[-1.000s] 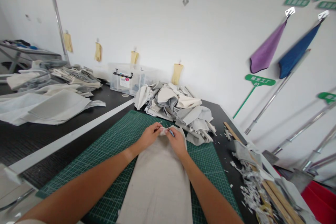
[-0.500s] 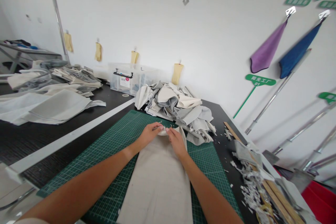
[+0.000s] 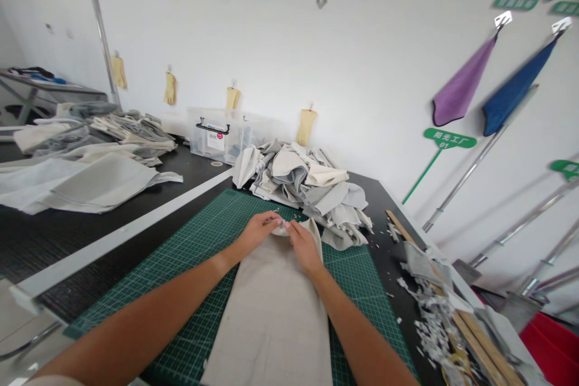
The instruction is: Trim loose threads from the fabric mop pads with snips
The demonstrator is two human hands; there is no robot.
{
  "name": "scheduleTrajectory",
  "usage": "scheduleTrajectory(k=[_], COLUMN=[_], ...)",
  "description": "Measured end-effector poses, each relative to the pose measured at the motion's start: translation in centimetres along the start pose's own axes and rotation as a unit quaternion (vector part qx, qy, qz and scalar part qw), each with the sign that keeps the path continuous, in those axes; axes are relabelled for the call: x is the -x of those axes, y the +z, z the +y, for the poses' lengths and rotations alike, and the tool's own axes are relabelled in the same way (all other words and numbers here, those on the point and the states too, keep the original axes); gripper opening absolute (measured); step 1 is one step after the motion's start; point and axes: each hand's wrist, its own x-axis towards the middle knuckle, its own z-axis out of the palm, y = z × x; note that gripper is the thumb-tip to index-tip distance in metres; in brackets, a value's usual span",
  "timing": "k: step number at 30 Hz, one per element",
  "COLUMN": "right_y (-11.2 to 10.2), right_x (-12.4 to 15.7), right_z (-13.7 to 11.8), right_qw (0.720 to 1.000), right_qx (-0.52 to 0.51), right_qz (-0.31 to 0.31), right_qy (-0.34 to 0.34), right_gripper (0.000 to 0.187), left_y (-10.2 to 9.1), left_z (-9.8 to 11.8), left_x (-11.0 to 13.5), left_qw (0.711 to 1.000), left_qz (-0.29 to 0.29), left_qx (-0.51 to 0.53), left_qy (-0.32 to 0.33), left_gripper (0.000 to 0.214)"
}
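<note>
The left hand (image 3: 257,232) has its fingers pinched on a slim pointed tool (image 3: 270,222) and a fold at the top end of the beige cloth (image 3: 266,307), which lies on a green cutting mat (image 3: 217,223) and runs toward 6 o'clock. Just beside it, the right hand (image 3: 305,247) grips the same fold with curled fingers. A heap of grey and cream fabric (image 3: 307,184) sits at 12 o'clock, and shredded scraps (image 3: 429,319) lie at 3 o'clock on the black table (image 3: 393,265).

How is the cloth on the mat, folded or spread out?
Mostly spread: the beige cloth lies flat on the green cutting mat; only its far end curls up between the left hand and right hand.
</note>
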Motion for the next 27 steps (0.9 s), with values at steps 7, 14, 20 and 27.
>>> scheduleTrajectory(k=[7,14,20,27], right_y=[-0.11,-0.23,-0.19,0.03], right_x=[0.18,0.26,0.27,0.21], right_z=[-0.2,-0.27,-0.22,0.2], right_qw=[1.0,1.0,0.999,0.999], right_qx=[0.006,0.015,0.032,0.037], right_qz=[-0.004,-0.011,-0.021,-0.021], right_qy=[-0.002,-0.01,-0.012,-0.018], right_gripper=[0.036,0.035,0.035,0.035], left_y=[-0.06,-0.06,-0.06,-0.13], left_z=[-0.06,-0.22,-0.55,-0.84], left_x=[0.12,0.06,-0.02,-0.02], left_qw=[1.0,1.0,1.0,1.0], left_qz=[-0.005,-0.007,-0.007,-0.015], left_qx=[-0.002,-0.007,-0.004,-0.001], left_qy=[-0.004,-0.003,-0.005,-0.008], left_gripper=[0.024,0.024,0.024,0.025])
